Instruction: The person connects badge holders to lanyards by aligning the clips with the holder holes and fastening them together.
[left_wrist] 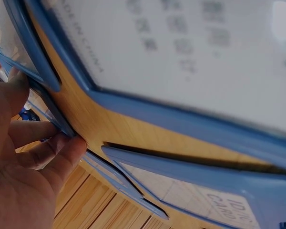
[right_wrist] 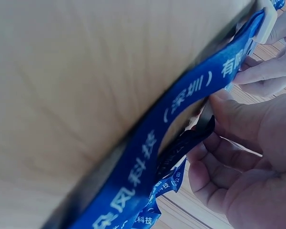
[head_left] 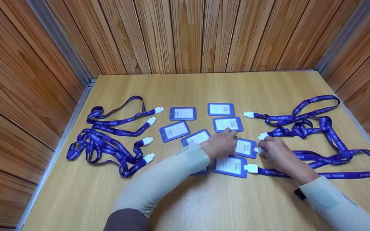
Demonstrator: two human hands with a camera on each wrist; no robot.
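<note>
My left hand (head_left: 222, 143) grips a blue-framed badge holder (head_left: 246, 148) by its sides, with thumb and fingers curled at its edge in the left wrist view. At that holder's right end, my right hand (head_left: 276, 155) pinches the white clip (head_left: 258, 149) of a blue printed lanyard. The clip lies against the holder's slotted end; the fingers partly hide it. In the right wrist view, the thumb and fingers of my right hand (right_wrist: 248, 148) close round the strap end. Just in front lies another badge holder (head_left: 230, 166) joined to a white lanyard clip (head_left: 251, 168).
Several more badge holders (head_left: 182, 113) lie mid-table, some under my left forearm. Lanyards with white clips (head_left: 148, 141) are heaped on the left; others (head_left: 313, 109) tangle on the right. Wood-panelled walls (head_left: 188, 35) close in the table (head_left: 185, 205) at back and sides.
</note>
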